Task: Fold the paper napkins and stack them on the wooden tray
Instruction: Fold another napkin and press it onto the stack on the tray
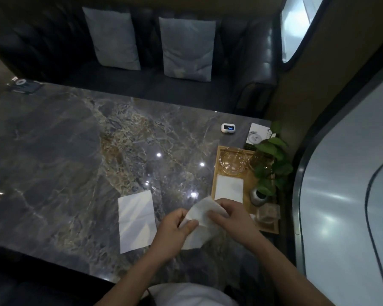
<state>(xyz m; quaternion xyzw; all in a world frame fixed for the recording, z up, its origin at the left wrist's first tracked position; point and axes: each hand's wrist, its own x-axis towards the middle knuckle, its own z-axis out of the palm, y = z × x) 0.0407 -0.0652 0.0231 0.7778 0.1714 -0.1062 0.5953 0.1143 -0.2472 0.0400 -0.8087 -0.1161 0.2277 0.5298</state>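
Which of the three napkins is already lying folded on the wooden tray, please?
The small square napkin on the wooden tray. The larger one lies on the table; the third is in both hands.

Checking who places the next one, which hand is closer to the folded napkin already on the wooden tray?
Right. The right hand sits just below the folded napkin on the wooden tray, nearly at its near edge. The left hand is farther off, down and to the left over the table.
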